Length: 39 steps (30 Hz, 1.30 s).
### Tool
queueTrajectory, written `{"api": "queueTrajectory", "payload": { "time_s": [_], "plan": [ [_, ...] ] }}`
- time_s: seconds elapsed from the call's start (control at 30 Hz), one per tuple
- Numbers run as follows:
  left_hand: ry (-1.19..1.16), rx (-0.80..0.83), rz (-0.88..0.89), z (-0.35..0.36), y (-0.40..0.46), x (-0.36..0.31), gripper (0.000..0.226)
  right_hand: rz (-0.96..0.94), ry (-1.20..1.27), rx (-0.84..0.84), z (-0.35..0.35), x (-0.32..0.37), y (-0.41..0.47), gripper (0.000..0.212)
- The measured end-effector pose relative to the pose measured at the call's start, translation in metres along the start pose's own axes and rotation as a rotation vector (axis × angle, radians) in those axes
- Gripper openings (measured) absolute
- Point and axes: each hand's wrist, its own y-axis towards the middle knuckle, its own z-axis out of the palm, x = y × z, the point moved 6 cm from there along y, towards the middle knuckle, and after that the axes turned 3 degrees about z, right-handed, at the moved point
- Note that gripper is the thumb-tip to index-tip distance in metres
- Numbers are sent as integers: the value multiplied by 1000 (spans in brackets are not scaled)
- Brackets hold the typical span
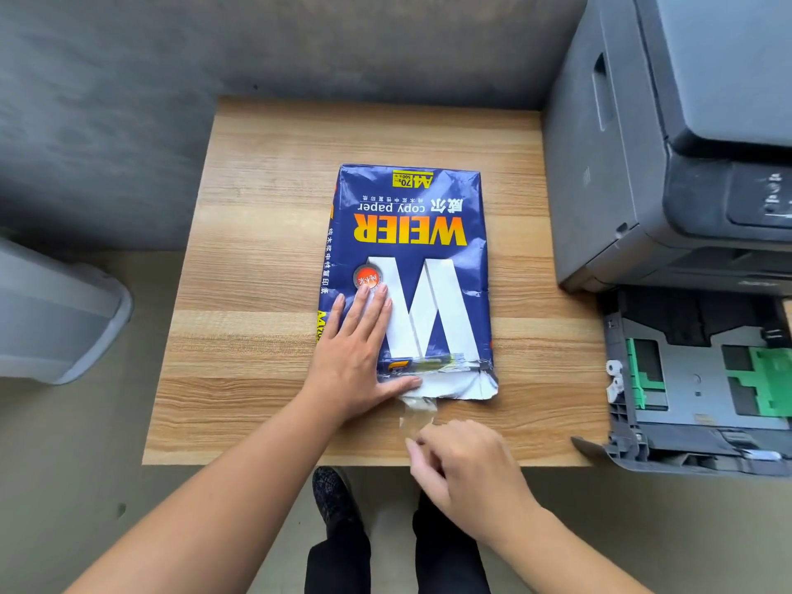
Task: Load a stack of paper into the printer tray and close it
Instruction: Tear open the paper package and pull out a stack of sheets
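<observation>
A blue wrapped ream of copy paper lies flat in the middle of the small wooden table. Its near end is torn open and shows white wrapper lining. My left hand presses flat on the ream's near left corner, fingers spread. My right hand is just in front of the ream, fingers pinched on a strip of clear tape that runs from the torn end. The grey printer stands at the right. Its paper tray is pulled out and holds no paper, green guides showing.
A grey bin or container stands on the floor at the left. A grey wall runs behind the table. My legs and dark shoes are below the table's near edge.
</observation>
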Motion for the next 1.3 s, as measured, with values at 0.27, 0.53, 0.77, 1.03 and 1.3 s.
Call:
{"api": "queueTrajectory", "payload": {
  "time_s": [0.27,0.53,0.77,1.03,1.3],
  "plan": [
    [-7,-42,1,0,-7,0,111,906,532,-214,-20,-87,23,15],
    [-34,-119,-67,-3,-15,8,88,996,368,-204,15,-79,26,29],
    [-50,-105,-87,1,-12,6,84,898,301,-332,8,-65,26,16],
    [-72,-107,-63,2,-14,11,79,1226,1074,-410,38,-80,27,15],
    [-106,-109,-58,2,-12,17,75,1158,1569,-249,41,-79,11,38]
  ]
}}
